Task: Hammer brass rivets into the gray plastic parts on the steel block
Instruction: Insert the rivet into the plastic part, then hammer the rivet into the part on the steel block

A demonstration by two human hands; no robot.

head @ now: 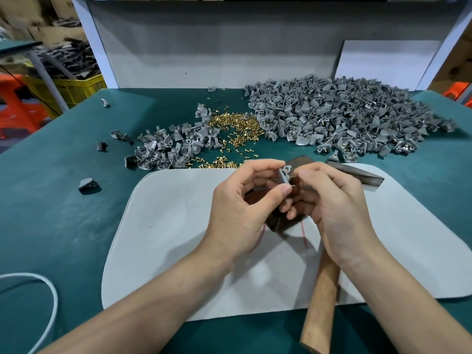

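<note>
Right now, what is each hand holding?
Left hand: pinches a gray plastic part.
Right hand: fingers curled by that part; contents cannot be told.

Left hand (240, 200) pinching gray part (283, 175), right hand (332, 200) fingers (310, 173) curled

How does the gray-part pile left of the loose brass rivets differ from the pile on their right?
The left pile is far smaller than the right pile. The left pile lies nearer the person; the right pile reaches farther back. Some parts at the right pile's front edge hold brass rivets; the left pile shows none fitted. Both are loose heaps of gray plastic parts on the green table.
</note>
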